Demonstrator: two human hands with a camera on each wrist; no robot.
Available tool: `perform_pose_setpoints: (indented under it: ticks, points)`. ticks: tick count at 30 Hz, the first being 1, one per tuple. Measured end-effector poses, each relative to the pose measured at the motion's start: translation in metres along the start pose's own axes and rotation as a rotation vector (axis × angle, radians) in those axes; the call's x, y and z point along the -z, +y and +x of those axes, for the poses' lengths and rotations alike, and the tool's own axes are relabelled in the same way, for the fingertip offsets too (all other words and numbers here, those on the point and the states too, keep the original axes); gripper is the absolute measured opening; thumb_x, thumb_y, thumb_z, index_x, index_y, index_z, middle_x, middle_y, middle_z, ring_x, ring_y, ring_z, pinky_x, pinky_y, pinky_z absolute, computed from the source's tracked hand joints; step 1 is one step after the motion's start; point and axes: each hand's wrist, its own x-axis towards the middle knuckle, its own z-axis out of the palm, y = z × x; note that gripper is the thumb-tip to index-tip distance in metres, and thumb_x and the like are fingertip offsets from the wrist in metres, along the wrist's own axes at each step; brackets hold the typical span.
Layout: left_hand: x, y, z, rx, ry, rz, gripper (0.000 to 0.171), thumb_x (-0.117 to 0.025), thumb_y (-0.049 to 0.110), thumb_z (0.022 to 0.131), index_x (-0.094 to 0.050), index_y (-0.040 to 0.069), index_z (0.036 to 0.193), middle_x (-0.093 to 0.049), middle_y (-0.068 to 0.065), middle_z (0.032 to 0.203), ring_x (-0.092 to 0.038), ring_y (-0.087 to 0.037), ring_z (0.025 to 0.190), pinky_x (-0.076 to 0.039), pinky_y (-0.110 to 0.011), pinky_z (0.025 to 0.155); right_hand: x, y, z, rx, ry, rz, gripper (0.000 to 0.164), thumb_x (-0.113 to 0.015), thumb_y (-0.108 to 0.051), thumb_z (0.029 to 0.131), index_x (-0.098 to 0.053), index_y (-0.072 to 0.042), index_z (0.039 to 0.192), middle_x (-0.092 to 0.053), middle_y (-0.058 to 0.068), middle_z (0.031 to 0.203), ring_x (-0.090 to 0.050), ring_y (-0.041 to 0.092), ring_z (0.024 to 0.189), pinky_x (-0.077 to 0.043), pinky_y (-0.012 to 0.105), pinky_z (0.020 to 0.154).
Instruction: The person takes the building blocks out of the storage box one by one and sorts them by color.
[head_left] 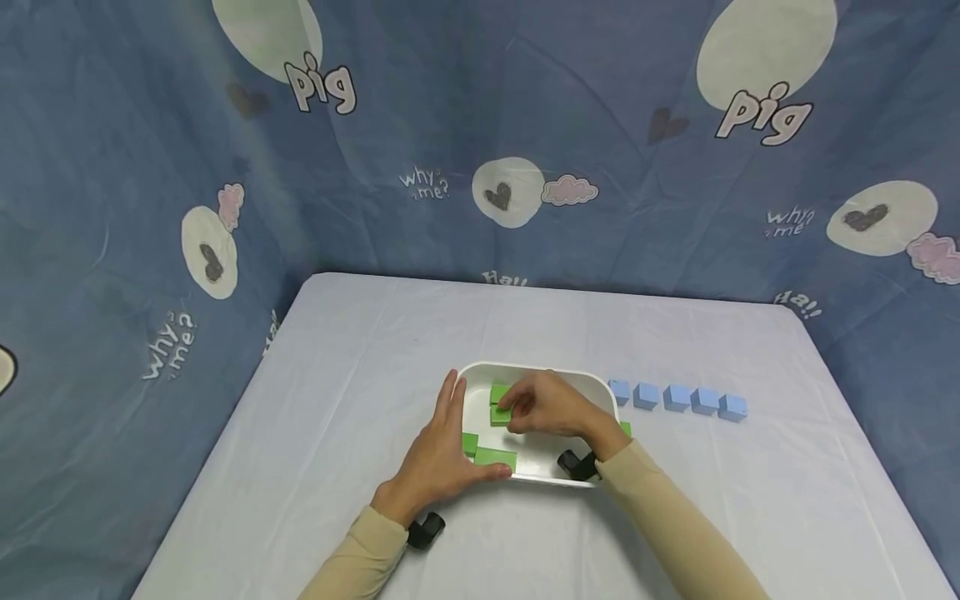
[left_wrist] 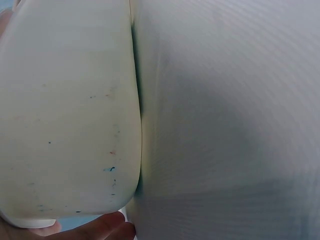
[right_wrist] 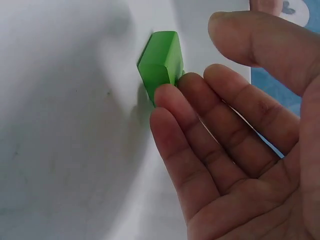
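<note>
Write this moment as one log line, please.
left hand: touching white bin; right hand: inside bin, near green blocks; blue blocks: row outside bin

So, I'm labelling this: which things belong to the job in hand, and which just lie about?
Job, apparently: white tub; green blocks inside; left hand; right hand; perhaps the row of blue blocks.
Merely around: white tablecloth; patterned backdrop.

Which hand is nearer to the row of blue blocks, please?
Right. The right hand is over the white tray, to the left of the row of blue blocks. The left hand is at the tray's left end, farther from them.
</note>
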Motion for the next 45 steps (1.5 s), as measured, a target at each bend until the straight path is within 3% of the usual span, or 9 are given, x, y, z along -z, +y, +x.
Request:
perform_pose_setpoints:
  ticks: [6, 13, 21, 29, 37, 45]
  points:
    - [0.000, -0.001, 0.000, -0.005, 0.009, 0.002, 0.143, -0.084, 0.072, 0.064, -0.006, 0.006, 0.164, 0.004, -0.005, 0.171, -0.056, -0.034, 0.126, -0.052, -0.046, 0.093, 0.000, 0.000, 0.000, -0.012, 0.025, -0.031, 0.025, -0.084, -0.003, 0.077, -0.079, -0.004, 0.101, -0.075, 0.002, 0.092, -0.068, 0.010, 0.078, -0.056, 0.026, 0.072]
    - [0.001, -0.001, 0.000, -0.004, 0.011, 0.003, 0.143, -0.086, 0.070, 0.064, -0.006, 0.005, 0.164, 0.002, -0.007, 0.171, -0.055, -0.034, 0.126, -0.052, -0.046, 0.093, -0.001, -0.002, 0.003, -0.003, -0.026, -0.046, 0.029, -0.085, -0.003, 0.075, -0.076, -0.001, 0.103, -0.073, 0.002, 0.088, -0.065, 0.010, 0.075, -0.056, 0.027, 0.070]
    - [0.004, -0.002, 0.000, 0.009, 0.008, 0.024, 0.144, -0.082, 0.075, 0.064, -0.006, 0.006, 0.164, 0.007, 0.000, 0.171, -0.056, -0.034, 0.125, -0.051, -0.045, 0.095, -0.008, -0.003, 0.013, 0.020, -0.031, -0.154, 0.041, -0.089, -0.011, 0.072, -0.073, 0.000, 0.109, -0.070, 0.003, 0.090, -0.062, 0.010, 0.077, -0.053, 0.026, 0.071]
    - [0.004, -0.004, 0.001, -0.008, 0.024, 0.009, 0.143, -0.086, 0.069, 0.064, -0.005, 0.007, 0.164, 0.007, -0.001, 0.171, -0.058, -0.035, 0.122, -0.053, -0.046, 0.092, -0.015, -0.006, 0.023, 0.090, -0.009, -0.256, 0.047, -0.095, -0.016, 0.067, -0.072, -0.003, 0.105, -0.067, 0.001, 0.087, -0.061, 0.012, 0.077, -0.051, 0.025, 0.071]
    - [0.003, -0.002, 0.002, -0.011, 0.023, 0.004, 0.145, -0.085, 0.072, 0.063, -0.005, 0.006, 0.164, 0.003, -0.007, 0.171, -0.058, -0.035, 0.122, -0.053, -0.046, 0.092, -0.015, -0.007, 0.022, 0.094, 0.020, -0.350, 0.043, -0.090, -0.004, 0.065, -0.067, -0.003, 0.101, -0.061, -0.001, 0.085, -0.054, 0.012, 0.077, -0.049, 0.028, 0.072]
    - [-0.001, 0.000, 0.000, -0.007, 0.024, -0.011, 0.144, -0.087, 0.070, 0.062, -0.008, 0.006, 0.164, 0.005, 0.001, 0.171, -0.058, -0.034, 0.119, -0.052, -0.046, 0.092, -0.014, -0.009, 0.014, 0.088, 0.020, -0.415, 0.025, -0.083, -0.003, 0.066, -0.071, -0.005, 0.088, -0.057, -0.002, 0.076, -0.050, 0.013, 0.071, -0.046, 0.027, 0.064]
